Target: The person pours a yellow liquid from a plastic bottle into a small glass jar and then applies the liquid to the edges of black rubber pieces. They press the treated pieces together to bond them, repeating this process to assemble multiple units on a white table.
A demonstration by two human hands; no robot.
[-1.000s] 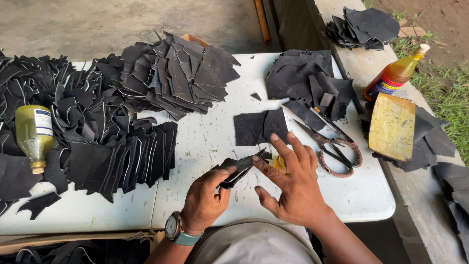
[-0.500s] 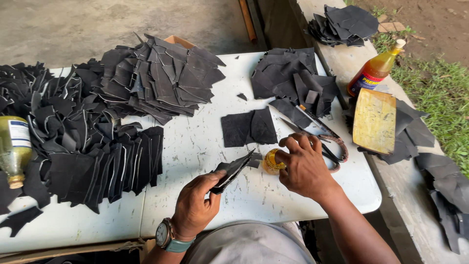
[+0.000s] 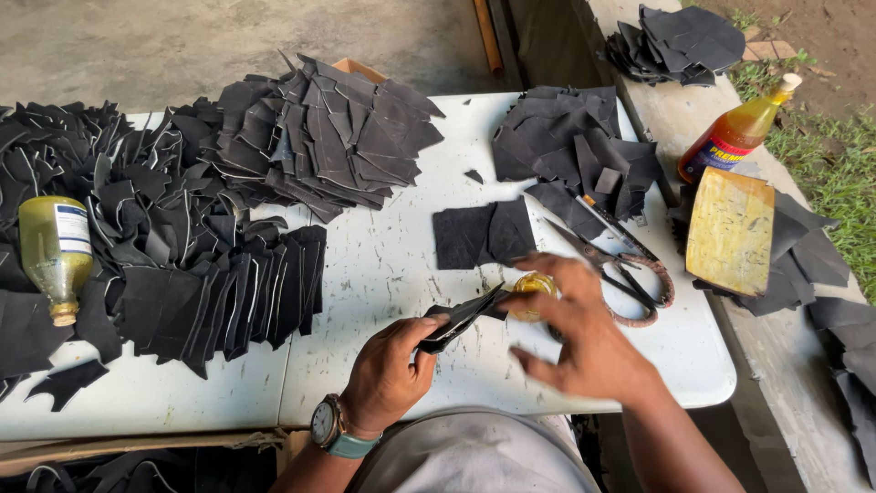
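Note:
My left hand (image 3: 392, 374) grips a folded black leather piece (image 3: 461, 317) just above the white table (image 3: 383, 265), its tip pointing up and right. My right hand (image 3: 575, 338) hovers beside it, blurred, fingers spread, over a small round container of yellow glue (image 3: 532, 289). It holds nothing that I can see. Two flat black pieces (image 3: 482, 234) lie on the table just beyond the hands. Scissors (image 3: 613, 265) with wrapped handles rest right of the glue container.
Rows and heaps of black leather pieces (image 3: 182, 237) cover the table's left and back. A yellowish bottle (image 3: 57, 256) lies at far left. On the concrete ledge at right stand an orange bottle (image 3: 735, 137), a yellow block (image 3: 730, 233) and more black scraps.
My right hand has drawn back from the glue container toward me and spread its fingers. The left hand has kept hold of the folded piece.

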